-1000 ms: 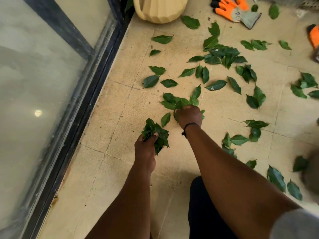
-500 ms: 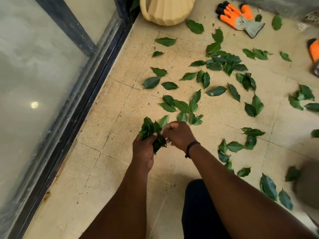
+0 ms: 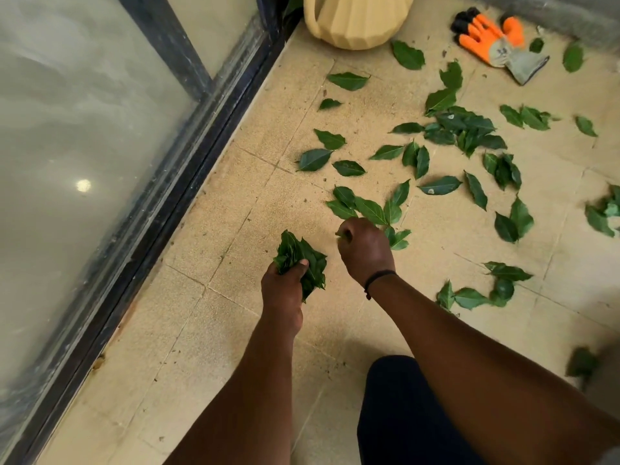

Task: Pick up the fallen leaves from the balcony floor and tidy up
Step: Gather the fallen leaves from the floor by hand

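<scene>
Several green leaves [image 3: 463, 132] lie scattered over the beige tiled balcony floor [image 3: 235, 317], mostly ahead and to the right. My left hand [image 3: 285, 290] is closed around a thick bunch of leaves [image 3: 300, 260] held just above the floor. My right hand [image 3: 365, 250] reaches down to a small cluster of leaves [image 3: 369, 209] right in front of it. Its fingers are curled, with a bit of green leaf showing between them. A dark band circles the right wrist.
A glass sliding door with a dark frame [image 3: 188, 182] runs along the left. A cream ribbed pot [image 3: 355, 18] stands at the top. An orange and grey work glove [image 3: 493, 41] lies at the upper right. My dark-clothed knee [image 3: 402, 414] is below.
My right hand left the bunch in my left hand and went forward to the leaf cluster on the floor. The left hand kept its hold on the bunch.
</scene>
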